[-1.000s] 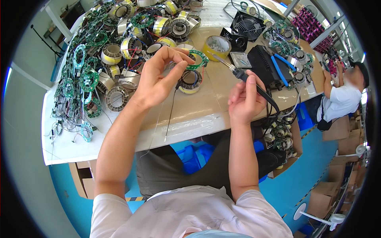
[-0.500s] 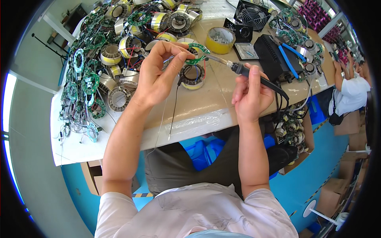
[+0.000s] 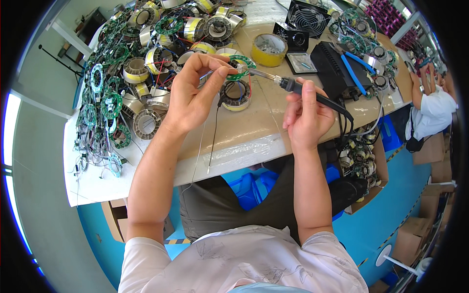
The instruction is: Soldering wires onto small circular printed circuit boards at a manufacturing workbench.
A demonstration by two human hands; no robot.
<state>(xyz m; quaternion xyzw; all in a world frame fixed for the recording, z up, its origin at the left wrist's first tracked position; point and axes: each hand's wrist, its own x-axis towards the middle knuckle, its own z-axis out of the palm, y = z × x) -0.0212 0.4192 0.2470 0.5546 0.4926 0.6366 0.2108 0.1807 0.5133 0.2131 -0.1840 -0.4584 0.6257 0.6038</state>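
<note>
Ring-shaped green circuit board point(image 3: 246, 59) is just past the left hand's fingertips, tilted, above a wound stator point(image 3: 236, 107). Left hand point(image 3: 193, 97): thumb and index pinching the board's near-left rim; a thin pale wire seems to run through the same pinch. Right hand point(image 3: 309, 119): thumb and fingers closed round the soldering iron point(image 3: 291, 86) handle, pen-style, tip aimed left at the board.

Change: a second ago the iron tip stood clear of the board, up and to the right. Now it's at the board's right rim, same as half a second back. Touching or a hair off, can't tell. My read: approach is over, iron is at its work spot, left hand is the fixture.

Further out: big heap of stators and ring boards point(image 3: 112, 104) left of and beyond the left hand. Beyond the right hand: yellow tape roll point(image 3: 269, 59) with small bits inside, black box point(image 3: 332, 73) with blue-handled pliers point(image 3: 352, 74) on it, black fan point(image 3: 309, 20) past those.
</note>
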